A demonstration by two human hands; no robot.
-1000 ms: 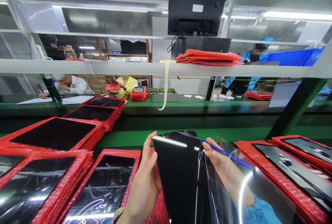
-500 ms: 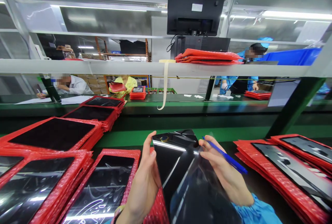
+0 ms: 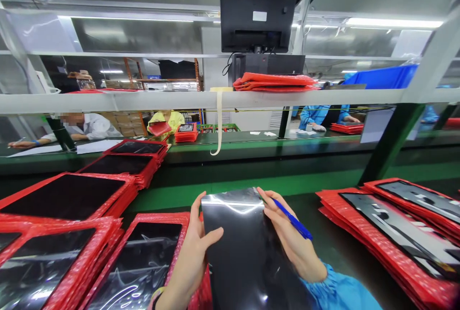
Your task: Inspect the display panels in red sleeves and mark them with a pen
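Note:
A glossy black screen panel is held up in front of me, tilted, its lower end cut off by the picture's bottom edge. My left hand grips its left edge, with the thumb lying over the front face. On the other side, my right hand pinches the upper right edge. A blue pen is tucked among the right hand's fingers and points down to the right. Bright lamp reflections cross the top of the panel. Red bubble wrap shows under my left wrist.
Stacks of dark panels on red bubble-wrap sleeves stand at left, with another stack at right. Ahead, a white shelf rail carries a hanging tape strip, red sleeves and a monitor. Several people work beyond.
My left thumb has moved onto the panel's front. The panel now faces me more squarely, and its surface looks more evenly dark. My right hand and the pen have shifted left.

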